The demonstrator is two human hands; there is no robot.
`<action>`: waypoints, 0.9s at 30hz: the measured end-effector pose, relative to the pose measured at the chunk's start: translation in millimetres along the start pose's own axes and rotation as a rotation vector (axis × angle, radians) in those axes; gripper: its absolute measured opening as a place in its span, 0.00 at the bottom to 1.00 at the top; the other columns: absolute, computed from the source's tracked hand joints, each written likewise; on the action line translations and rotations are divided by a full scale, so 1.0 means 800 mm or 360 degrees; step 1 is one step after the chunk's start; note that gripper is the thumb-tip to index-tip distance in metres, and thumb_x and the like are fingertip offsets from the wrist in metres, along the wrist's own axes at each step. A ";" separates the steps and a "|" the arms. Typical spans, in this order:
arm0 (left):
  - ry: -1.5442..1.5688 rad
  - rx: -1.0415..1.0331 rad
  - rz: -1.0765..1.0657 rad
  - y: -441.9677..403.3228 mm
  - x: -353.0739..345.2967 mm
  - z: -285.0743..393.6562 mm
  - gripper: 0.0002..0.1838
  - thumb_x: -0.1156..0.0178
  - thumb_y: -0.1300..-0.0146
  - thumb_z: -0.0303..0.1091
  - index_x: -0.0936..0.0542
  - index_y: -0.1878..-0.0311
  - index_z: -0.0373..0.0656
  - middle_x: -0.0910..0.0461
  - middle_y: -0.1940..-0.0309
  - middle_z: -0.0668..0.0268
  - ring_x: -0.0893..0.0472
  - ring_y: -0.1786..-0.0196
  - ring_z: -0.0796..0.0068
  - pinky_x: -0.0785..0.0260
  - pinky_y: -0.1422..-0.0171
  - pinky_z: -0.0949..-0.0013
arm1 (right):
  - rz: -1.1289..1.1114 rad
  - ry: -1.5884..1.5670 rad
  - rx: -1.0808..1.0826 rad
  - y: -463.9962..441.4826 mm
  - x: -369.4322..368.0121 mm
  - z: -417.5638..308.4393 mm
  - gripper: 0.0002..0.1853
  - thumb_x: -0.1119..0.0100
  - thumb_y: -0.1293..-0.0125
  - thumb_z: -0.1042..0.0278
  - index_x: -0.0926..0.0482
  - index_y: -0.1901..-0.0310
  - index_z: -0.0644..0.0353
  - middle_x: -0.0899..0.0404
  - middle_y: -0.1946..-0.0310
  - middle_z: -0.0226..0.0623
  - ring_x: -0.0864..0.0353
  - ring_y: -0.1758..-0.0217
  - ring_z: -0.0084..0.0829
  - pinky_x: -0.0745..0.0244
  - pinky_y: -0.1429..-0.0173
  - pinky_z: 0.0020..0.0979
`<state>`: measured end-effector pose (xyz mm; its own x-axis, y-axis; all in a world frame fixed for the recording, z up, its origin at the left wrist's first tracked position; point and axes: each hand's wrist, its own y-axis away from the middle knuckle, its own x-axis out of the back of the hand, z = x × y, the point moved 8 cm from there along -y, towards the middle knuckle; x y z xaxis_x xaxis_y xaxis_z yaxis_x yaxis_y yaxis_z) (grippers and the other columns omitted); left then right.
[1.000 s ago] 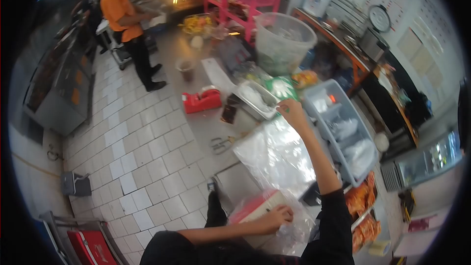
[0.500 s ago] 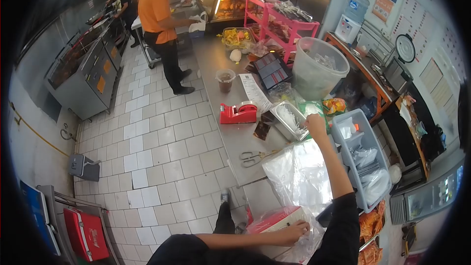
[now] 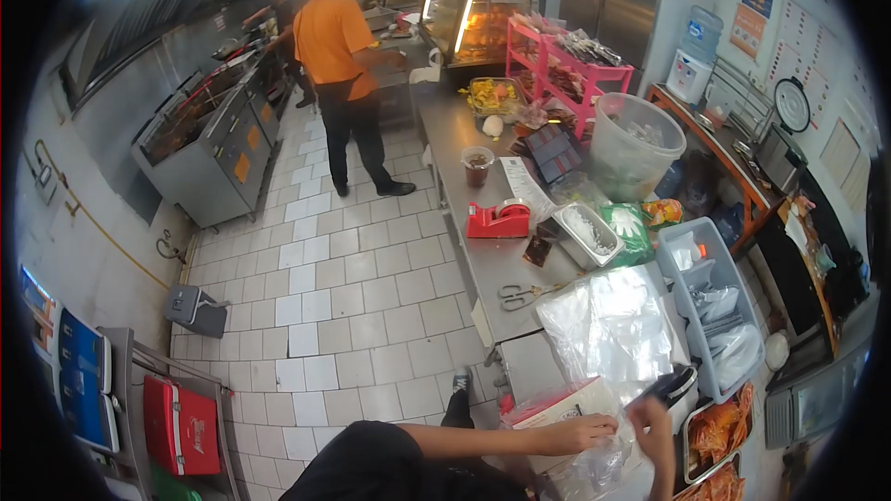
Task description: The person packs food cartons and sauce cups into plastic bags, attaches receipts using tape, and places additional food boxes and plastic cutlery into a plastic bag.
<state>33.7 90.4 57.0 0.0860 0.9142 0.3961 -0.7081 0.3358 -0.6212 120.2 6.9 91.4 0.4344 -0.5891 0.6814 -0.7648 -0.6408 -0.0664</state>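
My left hand [image 3: 587, 433] is closed on the gathered top of a clear plastic bag [image 3: 594, 468], with a red and white box [image 3: 563, 405] inside or under the plastic. Close to its right, my right hand [image 3: 652, 422] has its fingers bent together at the bag's edge; blur hides what they hold. A stack of clear plastic bags [image 3: 608, 320] lies just beyond both hands. Farther along the counter are a metal tray with white strips [image 3: 587, 232], scissors [image 3: 520, 297] and a red tape dispenser [image 3: 498, 220].
A grey divided bin [image 3: 710, 306] stands to the right, near trays of orange-red food [image 3: 716, 436]. A big clear bucket [image 3: 636, 144] and a pink rack [image 3: 571, 65] stand farther back. A person in an orange shirt [image 3: 331, 42] stands left of the counter [image 3: 445, 130].
My right hand has come back from the metal tray to the plastic bag beside my left hand. The view has shifted, and the person in orange has turned and moved slightly.
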 end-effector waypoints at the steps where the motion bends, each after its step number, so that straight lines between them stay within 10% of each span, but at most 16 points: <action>1: 0.0262 0.0238 0.0043 -0.008 0.007 -0.001 0.09 0.51 0.48 0.24 0.30 0.63 0.31 0.32 0.54 0.52 0.31 0.49 0.56 0.38 0.44 0.63 | 0.0036 -0.0023 0.0060 0.034 -0.006 0.002 0.05 0.46 0.50 0.83 0.27 0.70 0.65 0.26 0.77 0.39 0.24 0.72 0.29 0.31 0.68 0.28; 3: 0.0515 0.0499 0.0091 -0.011 0.017 -0.007 0.09 0.52 0.47 0.24 0.31 0.63 0.31 0.32 0.55 0.52 0.30 0.50 0.57 0.36 0.47 0.64 | 0.0125 0.0013 0.0007 0.100 -0.026 0.040 0.08 0.46 0.50 0.80 0.27 0.66 0.64 0.26 0.71 0.43 0.24 0.66 0.36 0.32 0.60 0.32; 5: -0.0148 0.0330 -0.0621 -0.009 -0.022 -0.003 0.09 0.52 0.46 0.26 0.32 0.63 0.31 0.33 0.55 0.53 0.29 0.53 0.55 0.34 0.53 0.62 | 0.0167 0.0332 -0.0066 0.152 -0.041 0.073 0.14 0.45 0.39 0.71 0.27 0.51 0.57 0.24 0.53 0.47 0.26 0.50 0.40 0.34 0.46 0.38; 11: 0.0016 0.0361 -0.0276 -0.017 -0.019 -0.026 0.07 0.50 0.48 0.24 0.25 0.66 0.33 0.26 0.71 0.49 0.22 0.63 0.60 0.31 0.61 0.65 | 0.0488 0.0023 0.0016 0.135 -0.040 -0.012 0.08 0.42 0.54 0.80 0.29 0.71 0.66 0.27 0.76 0.41 0.25 0.72 0.36 0.33 0.66 0.29; 13: 0.0432 0.1460 -0.0650 -0.004 -0.006 -0.050 0.08 0.44 0.51 0.28 0.25 0.77 0.29 0.24 0.78 0.47 0.21 0.71 0.57 0.30 0.65 0.60 | 0.0620 0.0045 -0.0034 0.136 -0.055 -0.007 0.09 0.38 0.53 0.78 0.29 0.72 0.66 0.27 0.77 0.39 0.27 0.74 0.34 0.34 0.69 0.30; 21: -0.0039 0.1141 0.0075 0.017 0.000 -0.058 0.14 0.37 0.57 0.37 0.23 0.79 0.32 0.25 0.83 0.51 0.22 0.75 0.60 0.31 0.69 0.63 | 0.1102 -0.0134 -0.0355 0.143 -0.076 0.028 0.05 0.42 0.45 0.77 0.30 0.71 0.66 0.31 0.80 0.33 0.34 0.78 0.20 0.39 0.74 0.23; 27: 0.0383 0.0845 0.0302 0.023 -0.014 -0.051 0.19 0.39 0.52 0.33 0.24 0.56 0.33 0.22 0.61 0.52 0.21 0.63 0.62 0.31 0.60 0.63 | 0.1142 -0.0728 -0.0573 0.147 -0.073 0.040 0.04 0.48 0.39 0.74 0.30 0.70 0.63 0.34 0.79 0.23 0.38 0.77 0.14 0.44 0.74 0.18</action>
<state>47.9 95.6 13.4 0.0364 0.9934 0.1091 -0.9738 0.0597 -0.2195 20.1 -49.3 20.6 -0.1136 -0.9722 0.2050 -0.9920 0.0993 -0.0785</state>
